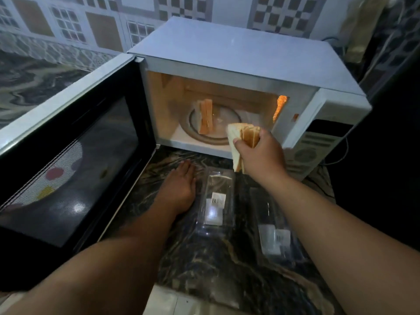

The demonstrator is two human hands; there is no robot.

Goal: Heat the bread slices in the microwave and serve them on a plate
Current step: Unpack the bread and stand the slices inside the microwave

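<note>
Your right hand [259,153], just right of the frame's centre, grips a small stack of bread slices [241,137] on edge, fingers and thumb curled round them, right at the mouth of the open microwave [227,64]. A second bundle of slices [205,119] stands upright on the glass turntable [204,138] inside the lit cavity, toward its left side. Your left hand [179,185] rests flat on the dark marbled counter [204,269] below the opening, fingers straight and holding nothing.

Whether you are loading or unloading cannot be told from this view. Either way, keep the grip light: soft slices crush and tear if you pinch hard. If they are going in, set them on the bare right part of the turntable, apart from the standing bundle, and lay them flat if you can, since upright slices may topple when the plate turns. Keep your wrist clear of the door [75,155], which swings wide at the left of the frame. No serving plate is in view, so you will likely need to fetch one.

Two clear plastic trays [218,201] lie on the counter at lower centre. Each carries a white sticker with a barcode [218,198], but the print is too blurred to read. No brand shows on the microwave, and its control panel at the right is illegible.
</note>
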